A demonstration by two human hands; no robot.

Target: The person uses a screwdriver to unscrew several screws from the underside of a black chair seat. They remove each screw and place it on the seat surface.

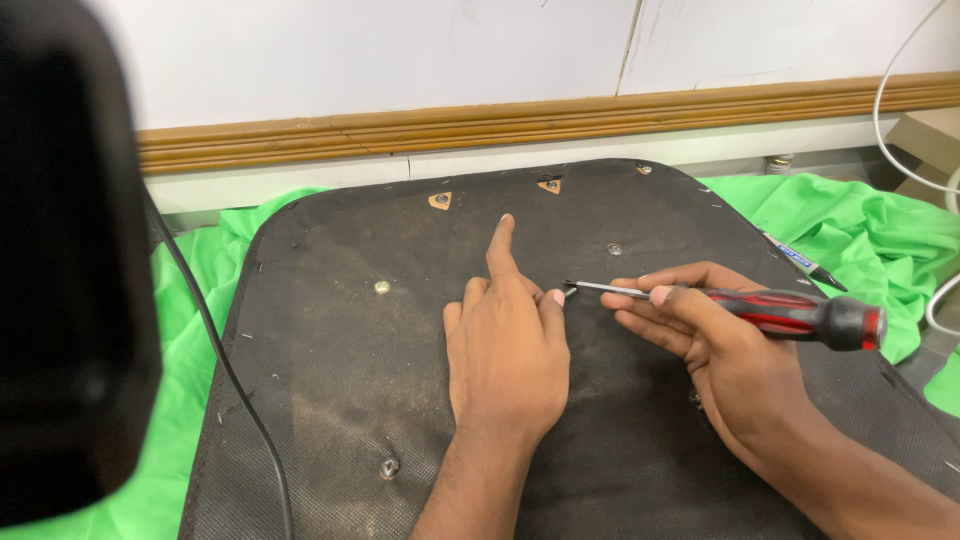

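Note:
A dark fabric-covered seat panel lies underside up on green cloth. My left hand rests on its middle, index finger stretched out and pointing toward the far edge, the other fingers curled. A small screw or bit seems pinched near its thumb, too small to be sure. My right hand holds a screwdriver with a red and black handle. Its metal shaft points left, the tip close to my left thumb. Metal bolts sit in the panel.
Green cloth covers the surface under the panel. A black cable runs along the panel's left side. A large dark blurred object blocks the left. A pen lies at right. A wooden moulding runs along the wall.

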